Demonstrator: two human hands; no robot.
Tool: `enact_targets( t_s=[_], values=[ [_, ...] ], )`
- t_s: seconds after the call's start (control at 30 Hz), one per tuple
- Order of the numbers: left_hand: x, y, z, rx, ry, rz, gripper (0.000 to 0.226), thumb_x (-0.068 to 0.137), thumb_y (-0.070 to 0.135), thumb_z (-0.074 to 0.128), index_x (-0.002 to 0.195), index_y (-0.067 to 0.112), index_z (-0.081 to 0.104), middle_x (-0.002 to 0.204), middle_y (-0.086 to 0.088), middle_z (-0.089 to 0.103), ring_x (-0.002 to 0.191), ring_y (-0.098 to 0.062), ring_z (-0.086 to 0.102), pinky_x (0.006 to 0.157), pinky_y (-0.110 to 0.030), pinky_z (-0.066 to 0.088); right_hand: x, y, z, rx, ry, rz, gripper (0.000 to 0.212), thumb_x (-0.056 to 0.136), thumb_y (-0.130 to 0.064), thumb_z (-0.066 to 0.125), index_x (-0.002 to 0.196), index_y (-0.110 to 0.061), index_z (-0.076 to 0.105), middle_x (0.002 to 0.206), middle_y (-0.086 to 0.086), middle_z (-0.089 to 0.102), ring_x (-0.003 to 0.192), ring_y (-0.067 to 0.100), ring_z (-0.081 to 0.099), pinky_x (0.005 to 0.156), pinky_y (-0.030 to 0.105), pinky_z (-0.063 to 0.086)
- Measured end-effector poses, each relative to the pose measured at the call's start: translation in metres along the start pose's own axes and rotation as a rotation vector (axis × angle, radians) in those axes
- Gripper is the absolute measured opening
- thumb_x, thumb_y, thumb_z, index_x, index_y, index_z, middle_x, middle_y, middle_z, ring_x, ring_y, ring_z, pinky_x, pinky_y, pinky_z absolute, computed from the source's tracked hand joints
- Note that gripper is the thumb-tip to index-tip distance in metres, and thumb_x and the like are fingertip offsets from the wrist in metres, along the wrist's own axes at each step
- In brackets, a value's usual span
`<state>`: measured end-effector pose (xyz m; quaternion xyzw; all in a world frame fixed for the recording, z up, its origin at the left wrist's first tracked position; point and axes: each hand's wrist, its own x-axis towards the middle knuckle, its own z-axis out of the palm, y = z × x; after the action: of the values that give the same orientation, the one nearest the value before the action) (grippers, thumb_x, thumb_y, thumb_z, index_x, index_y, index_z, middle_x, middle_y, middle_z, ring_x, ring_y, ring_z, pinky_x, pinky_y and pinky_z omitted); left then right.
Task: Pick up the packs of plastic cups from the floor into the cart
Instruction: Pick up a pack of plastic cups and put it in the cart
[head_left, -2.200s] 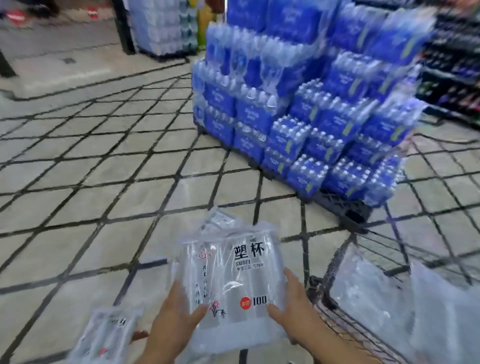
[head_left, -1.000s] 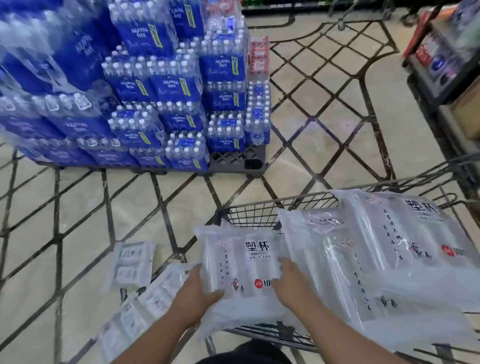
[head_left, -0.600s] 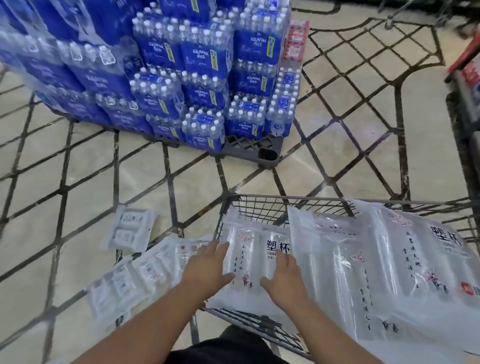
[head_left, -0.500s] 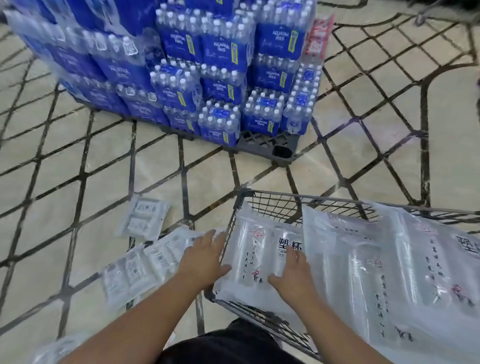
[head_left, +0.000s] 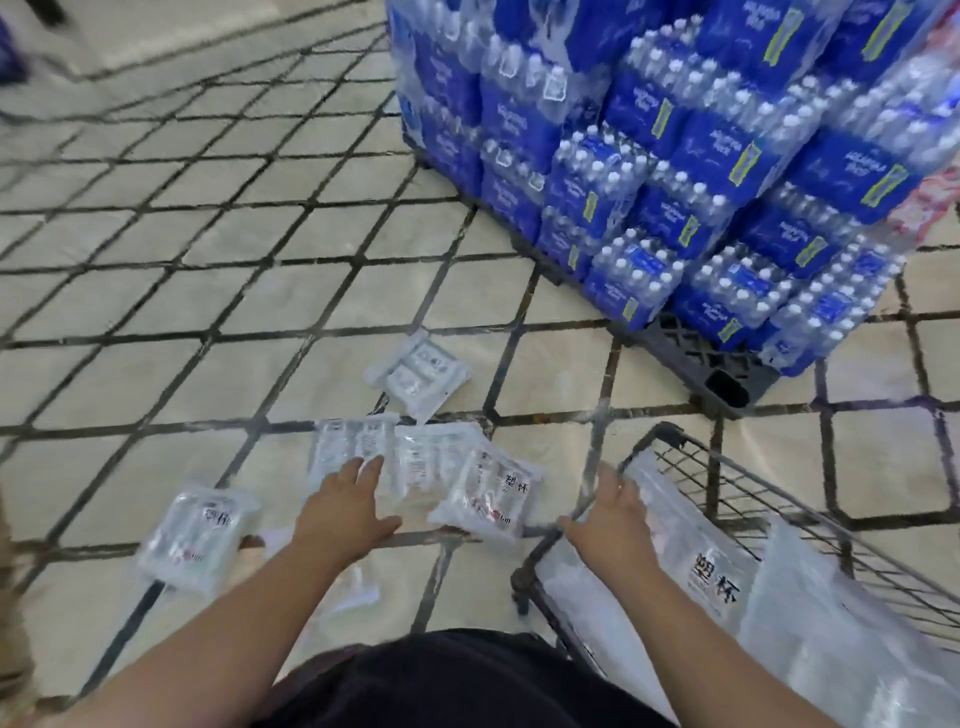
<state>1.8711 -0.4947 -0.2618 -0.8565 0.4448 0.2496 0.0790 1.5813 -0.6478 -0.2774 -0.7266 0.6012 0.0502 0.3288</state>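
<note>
Several clear packs of plastic cups lie on the tiled floor: one far pack (head_left: 418, 375), a row of packs (head_left: 363, 457) in the middle with a tilted pack (head_left: 488, 493) at its right end, and one pack (head_left: 195, 535) at the left. My left hand (head_left: 345, 506) hovers open over the middle row, fingers spread, holding nothing. My right hand (head_left: 610, 514) rests open at the left corner of the wire cart (head_left: 675, 441), on a pack (head_left: 691, 561) that lies inside it. More packs (head_left: 831, 639) fill the cart.
A tall stack of blue bottled-water cases (head_left: 675, 156) on a dark pallet (head_left: 696, 364) stands close behind the cart at the upper right. Tiled floor with dark diagonal lines stretches to the left and back. My dark-clothed knee (head_left: 457, 680) is at the bottom.
I carried a pack to the cart and laid it inside. Both hands have let go; my left hand has swung left over the packs on the floor, and my view has turned left.
</note>
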Motion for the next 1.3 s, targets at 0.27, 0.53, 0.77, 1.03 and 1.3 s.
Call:
enact_targets(
  t_s=[0.27, 0.53, 0.77, 1.03, 1.3],
  values=[
    [-0.059, -0.212, 0.036, -0.185, -0.027, -0.291, 0.093, 0.084, 0.062, 0.06, 0.156, 0.026, 0.014, 0.159, -0.004, 0.025, 0.14, -0.027, 0.034, 0.101, -0.041, 0.044, -0.016, -0.155, 0.09, -0.179, -0.087, -0.188, 0.095, 0.082, -0.039, 0.07, 0.155, -0.02, 0.014, 0.158, 0.014, 0.014, 0.142, 0.035, 0.023, 0.11, 0.043, 0.033],
    [-0.084, -0.384, 0.083, -0.266, -0.13, -0.459, 0.085, 0.089, 0.065, 0.049, 0.154, 0.021, 0.017, 0.156, -0.007, 0.027, 0.136, -0.03, 0.034, 0.106, -0.045, 0.039, -0.059, -0.268, 0.23, -0.424, -0.232, -0.212, 0.092, 0.087, -0.048, 0.064, 0.156, -0.019, 0.011, 0.159, 0.016, 0.014, 0.144, 0.036, 0.023, 0.114, 0.045, 0.033],
    [-0.05, -0.443, 0.126, -0.354, -0.219, -0.556, 0.078, 0.092, 0.062, 0.046, 0.153, 0.02, 0.02, 0.15, -0.009, 0.033, 0.132, -0.035, 0.036, 0.103, -0.05, 0.04, -0.057, -0.29, 0.299, -0.542, -0.344, -0.17, 0.093, 0.086, -0.05, 0.064, 0.156, -0.016, 0.012, 0.155, 0.016, 0.02, 0.142, 0.035, 0.024, 0.114, 0.045, 0.03],
    [0.071, -0.473, 0.285, -0.334, -0.184, -0.597, 0.083, 0.088, 0.062, 0.053, 0.154, 0.021, 0.022, 0.152, -0.009, 0.036, 0.132, -0.035, 0.04, 0.101, -0.049, 0.04, 0.075, -0.242, 0.479, -0.842, -0.422, -0.298, 0.094, 0.09, -0.058, 0.052, 0.155, -0.02, -0.003, 0.16, 0.018, 0.008, 0.143, 0.037, 0.023, 0.113, 0.045, 0.031],
    [0.245, -0.501, 0.545, -0.568, -0.271, -0.634, 0.094, 0.084, 0.061, 0.064, 0.154, 0.015, 0.021, 0.151, -0.02, 0.034, 0.134, -0.04, 0.039, 0.108, -0.053, 0.035, 0.241, -0.151, 0.748, -0.71, -0.541, -0.314, 0.095, 0.086, -0.052, 0.067, 0.153, -0.016, 0.009, 0.145, 0.017, 0.031, 0.129, 0.038, 0.04, 0.105, 0.049, 0.039]
  ],
)
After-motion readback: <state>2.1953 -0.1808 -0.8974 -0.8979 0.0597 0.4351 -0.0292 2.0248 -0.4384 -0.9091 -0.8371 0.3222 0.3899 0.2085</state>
